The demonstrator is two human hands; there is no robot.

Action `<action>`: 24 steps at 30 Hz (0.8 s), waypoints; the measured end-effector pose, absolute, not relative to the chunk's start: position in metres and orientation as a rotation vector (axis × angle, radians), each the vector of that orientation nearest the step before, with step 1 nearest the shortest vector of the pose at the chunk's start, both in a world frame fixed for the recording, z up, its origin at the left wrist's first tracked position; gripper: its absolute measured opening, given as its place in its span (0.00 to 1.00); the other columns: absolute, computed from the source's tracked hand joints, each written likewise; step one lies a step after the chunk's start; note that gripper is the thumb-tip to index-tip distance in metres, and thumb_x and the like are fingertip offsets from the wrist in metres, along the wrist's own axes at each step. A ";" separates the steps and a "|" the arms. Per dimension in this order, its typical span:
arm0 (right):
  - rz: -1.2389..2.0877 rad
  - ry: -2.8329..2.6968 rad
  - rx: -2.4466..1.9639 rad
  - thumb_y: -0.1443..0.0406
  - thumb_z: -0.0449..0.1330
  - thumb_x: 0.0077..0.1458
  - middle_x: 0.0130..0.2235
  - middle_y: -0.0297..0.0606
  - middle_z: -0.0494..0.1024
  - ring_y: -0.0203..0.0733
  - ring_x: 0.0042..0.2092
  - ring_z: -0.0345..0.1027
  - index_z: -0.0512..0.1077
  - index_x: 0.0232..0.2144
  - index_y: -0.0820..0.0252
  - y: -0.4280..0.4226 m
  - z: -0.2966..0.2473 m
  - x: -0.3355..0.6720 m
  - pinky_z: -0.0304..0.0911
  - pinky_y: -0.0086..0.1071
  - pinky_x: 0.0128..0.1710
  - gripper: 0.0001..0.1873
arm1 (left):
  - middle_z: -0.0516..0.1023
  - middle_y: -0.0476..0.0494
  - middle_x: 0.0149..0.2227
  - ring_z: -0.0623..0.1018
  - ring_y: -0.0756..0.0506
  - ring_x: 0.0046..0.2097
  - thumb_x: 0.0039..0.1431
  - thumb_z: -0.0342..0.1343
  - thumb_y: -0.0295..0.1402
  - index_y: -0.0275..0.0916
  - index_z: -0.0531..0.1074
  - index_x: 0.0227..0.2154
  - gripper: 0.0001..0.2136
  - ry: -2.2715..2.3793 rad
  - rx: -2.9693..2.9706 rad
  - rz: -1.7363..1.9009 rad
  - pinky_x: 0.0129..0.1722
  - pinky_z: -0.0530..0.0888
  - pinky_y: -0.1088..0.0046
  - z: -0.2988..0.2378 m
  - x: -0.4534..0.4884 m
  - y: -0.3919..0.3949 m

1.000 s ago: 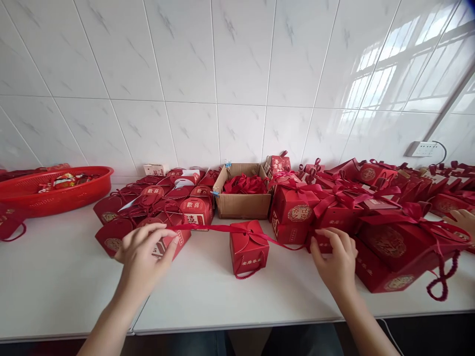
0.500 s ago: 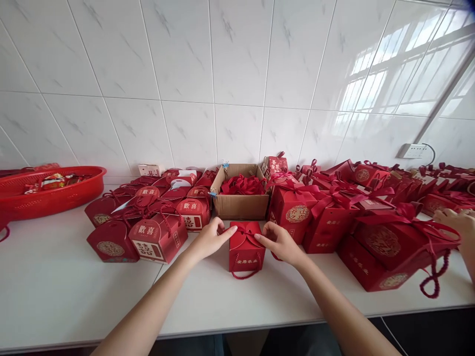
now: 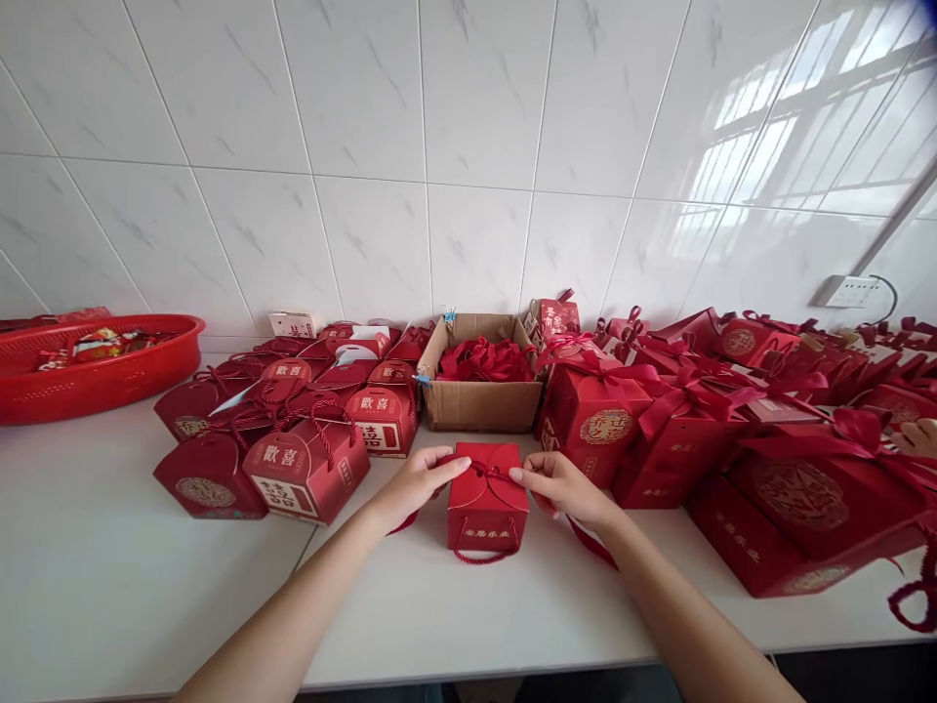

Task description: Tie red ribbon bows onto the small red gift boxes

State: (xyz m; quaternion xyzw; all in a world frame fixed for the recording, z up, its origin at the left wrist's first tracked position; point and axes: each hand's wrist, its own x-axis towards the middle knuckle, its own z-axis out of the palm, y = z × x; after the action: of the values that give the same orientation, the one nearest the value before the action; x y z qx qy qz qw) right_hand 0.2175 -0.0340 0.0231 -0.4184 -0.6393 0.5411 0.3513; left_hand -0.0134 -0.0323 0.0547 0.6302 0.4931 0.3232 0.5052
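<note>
A small red gift box with gold lettering stands upright on the white table before me, a twisted cord handle hanging down its front. Across its folded top runs a dark red ribbon, crossed at the middle. On the box's left, my left hand pinches one side of the ribbon, and a loose tail hangs below the wrist. Opposite it, my right hand pinches the other side, with a second tail trailing under the forearm. Behind the box is an open cardboard box full of red ribbons.
Several red gift boxes are grouped at left, beside a red plastic basket of wrapped sweets. Larger ribboned boxes crowd the right side. Another person's hand shows at the right edge. A power strip is on the tiled wall.
My hands have drawn slightly apart with the ribbon, and its tails now show on both sides. The view has shifted a little, and the other person's hand is nearly out of frame.
</note>
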 end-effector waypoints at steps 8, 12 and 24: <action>1.482 -1.558 -0.992 0.50 0.61 0.50 0.14 0.25 0.57 0.26 0.16 0.47 0.57 0.15 0.60 -0.037 0.015 0.219 0.39 0.27 0.18 0.27 | 0.73 0.49 0.24 0.72 0.48 0.26 0.43 0.65 0.45 0.38 0.69 0.25 0.16 0.988 1.199 0.788 0.23 0.61 0.75 0.042 -0.013 -0.026; 1.531 -1.518 -0.971 0.51 0.62 0.50 0.14 0.24 0.55 0.25 0.16 0.45 0.57 0.15 0.60 -0.036 0.014 0.221 0.36 0.27 0.18 0.26 | 0.66 0.54 0.19 0.66 0.53 0.21 0.38 0.68 0.44 0.38 0.64 0.21 0.19 0.957 1.144 0.782 0.21 0.56 0.77 0.036 -0.017 -0.022; 1.523 -1.556 -1.001 0.53 0.65 0.48 0.12 0.23 0.57 0.25 0.15 0.45 0.64 0.18 0.61 -0.034 0.018 0.233 0.36 0.27 0.18 0.21 | 0.49 0.58 0.20 0.49 0.56 0.21 0.42 0.66 0.40 0.39 0.52 0.19 0.24 0.816 1.228 0.729 0.22 0.45 0.75 0.032 -0.027 -0.019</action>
State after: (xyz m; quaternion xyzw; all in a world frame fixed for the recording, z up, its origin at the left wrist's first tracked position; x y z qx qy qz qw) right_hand 0.2325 -0.0340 0.0183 -0.3889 -0.6046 0.5921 0.3641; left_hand -0.0273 -0.0185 0.0323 0.5472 0.3634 0.3249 0.6804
